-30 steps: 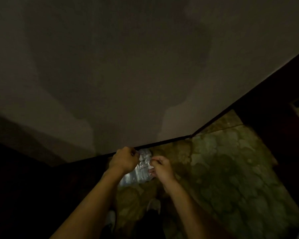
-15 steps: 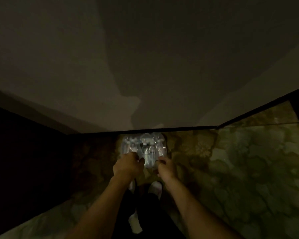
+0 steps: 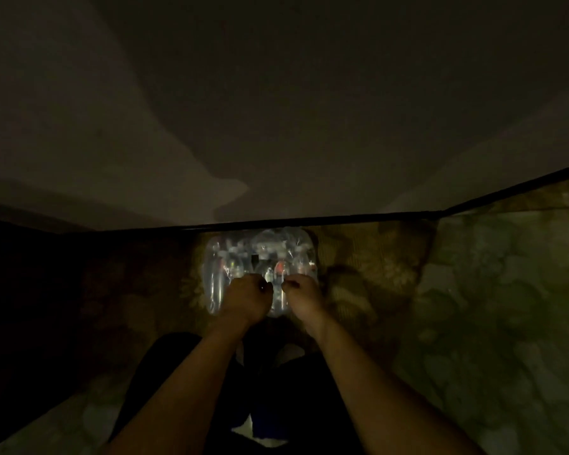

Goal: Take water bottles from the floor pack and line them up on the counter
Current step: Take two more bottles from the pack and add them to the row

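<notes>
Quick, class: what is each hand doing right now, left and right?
Left hand: fingers curled, gripping the plastic wrap of the water bottle pack.
Right hand: fingers curled, pinching the same wrap.

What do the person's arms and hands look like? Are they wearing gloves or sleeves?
No gloves and no sleeves show. Both forearms are bare from the bottom of the picture up to the wrists. The left hand and the right hand are bare too. I can't see a watch, ring or bracelet, but the room is very dark, so something small could be hidden.
</notes>
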Available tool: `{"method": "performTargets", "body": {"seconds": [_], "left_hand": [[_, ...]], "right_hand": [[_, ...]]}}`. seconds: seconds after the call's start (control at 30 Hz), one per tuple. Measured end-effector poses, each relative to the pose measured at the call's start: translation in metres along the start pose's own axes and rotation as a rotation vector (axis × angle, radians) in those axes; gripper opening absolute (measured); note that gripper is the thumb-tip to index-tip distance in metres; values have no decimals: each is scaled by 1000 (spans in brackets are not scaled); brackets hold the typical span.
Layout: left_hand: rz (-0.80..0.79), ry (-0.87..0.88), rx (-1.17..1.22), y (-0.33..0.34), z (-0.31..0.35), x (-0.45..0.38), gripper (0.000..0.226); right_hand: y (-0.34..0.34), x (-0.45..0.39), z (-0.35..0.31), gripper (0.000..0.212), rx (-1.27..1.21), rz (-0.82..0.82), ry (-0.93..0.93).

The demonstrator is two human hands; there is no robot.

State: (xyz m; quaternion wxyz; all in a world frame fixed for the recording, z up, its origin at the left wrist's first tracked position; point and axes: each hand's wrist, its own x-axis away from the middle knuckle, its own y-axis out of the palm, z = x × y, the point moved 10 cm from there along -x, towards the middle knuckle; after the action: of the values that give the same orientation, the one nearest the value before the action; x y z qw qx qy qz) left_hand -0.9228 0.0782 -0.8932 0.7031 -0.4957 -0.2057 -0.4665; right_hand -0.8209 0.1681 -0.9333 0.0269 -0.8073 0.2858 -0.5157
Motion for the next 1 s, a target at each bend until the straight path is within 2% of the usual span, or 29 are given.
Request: {"method": "performTargets", "body": {"seconds": [0.23,0.3,0.43,0.6,0.73,0.83,1.0], "left_hand": [[-34,3,117,64,-45,-133,28],[-40,9,132,79,-56,-160,26],[-58,28,145,107,-70,-196,27],[-13,29,180,119,-78,-220,26],[14,9,240,118,-85,-233,26],[37,-23,237,117,-90,-243,26],[31,-67,204,129,-92,-256,32]], "right_hand": [[73,-137,50,24,10,-121,45],[86,-165,58,30,73,-122,20],[87,-198,62,33,272,-46,-61],[86,-226,69,27,312,43,-81],[82,-239,69,39,328,103,-62],[77,-246,69,39,310,128,-73],[64,-257,80,34,452,184,-74]]}}
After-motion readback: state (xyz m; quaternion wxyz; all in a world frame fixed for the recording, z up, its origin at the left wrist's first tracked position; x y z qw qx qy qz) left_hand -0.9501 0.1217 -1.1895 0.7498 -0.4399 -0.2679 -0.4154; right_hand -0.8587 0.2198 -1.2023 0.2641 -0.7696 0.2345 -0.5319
